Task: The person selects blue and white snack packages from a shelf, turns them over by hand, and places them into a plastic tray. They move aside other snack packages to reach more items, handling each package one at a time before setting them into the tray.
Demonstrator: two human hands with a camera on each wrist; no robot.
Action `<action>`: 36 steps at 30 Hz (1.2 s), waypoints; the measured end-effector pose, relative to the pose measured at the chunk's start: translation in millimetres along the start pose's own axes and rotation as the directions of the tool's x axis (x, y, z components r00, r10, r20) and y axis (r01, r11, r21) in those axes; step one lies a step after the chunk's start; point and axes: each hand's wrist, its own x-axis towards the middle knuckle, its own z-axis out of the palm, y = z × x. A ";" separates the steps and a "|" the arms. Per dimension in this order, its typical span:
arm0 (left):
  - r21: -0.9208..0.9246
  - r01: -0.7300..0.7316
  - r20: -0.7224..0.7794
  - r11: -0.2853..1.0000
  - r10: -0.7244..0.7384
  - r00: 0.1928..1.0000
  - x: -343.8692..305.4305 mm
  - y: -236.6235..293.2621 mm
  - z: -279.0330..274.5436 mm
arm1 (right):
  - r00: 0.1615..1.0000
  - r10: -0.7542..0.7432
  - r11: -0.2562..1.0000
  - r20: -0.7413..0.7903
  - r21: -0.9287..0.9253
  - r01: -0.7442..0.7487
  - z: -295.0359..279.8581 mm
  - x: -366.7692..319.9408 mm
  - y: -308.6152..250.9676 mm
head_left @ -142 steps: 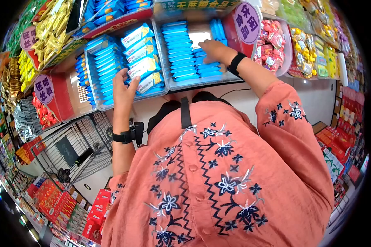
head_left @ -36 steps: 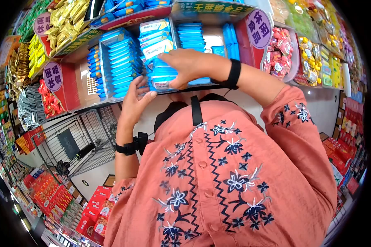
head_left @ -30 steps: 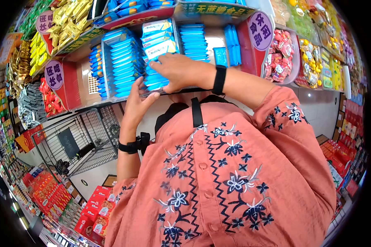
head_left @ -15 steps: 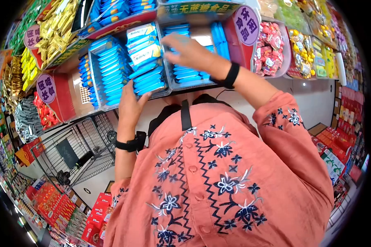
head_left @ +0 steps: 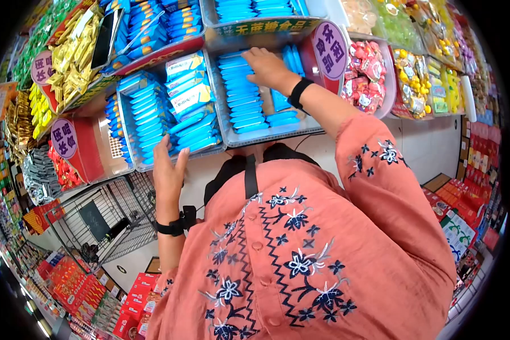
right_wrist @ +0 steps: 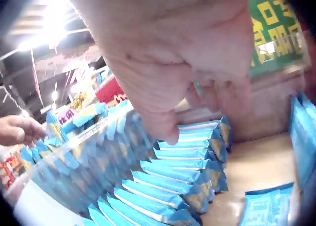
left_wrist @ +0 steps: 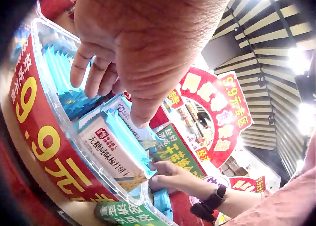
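Right hand (head_left: 268, 68) over a row of blue packets (head_left: 242, 96), thumb and fingers parted, left hand (head_left: 168, 174), fingers spread, by clear bin's (head_left: 205, 152) near rim

Between the packet row (right_wrist: 153, 186) and the upright packets (right_wrist: 303, 132), bare bin floor (right_wrist: 252, 162) leaves room; a clear divider (head_left: 217, 99) stands left.
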 end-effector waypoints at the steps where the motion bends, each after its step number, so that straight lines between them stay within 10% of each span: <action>1: -0.008 -0.004 -0.005 1.000 0.004 1.000 -0.6 1.9 -0.3 | 0.998 -0.057 0.997 -0.011 -0.045 0.056 -0.2 5.0 -3.2; 36: 0.025 -0.003 -0.037 1.000 0.004 0.999 -13.2 -5.7 11.5 | 0.983 0.020 0.982 0.181 -0.187 0.015 21.2 33.1 3.3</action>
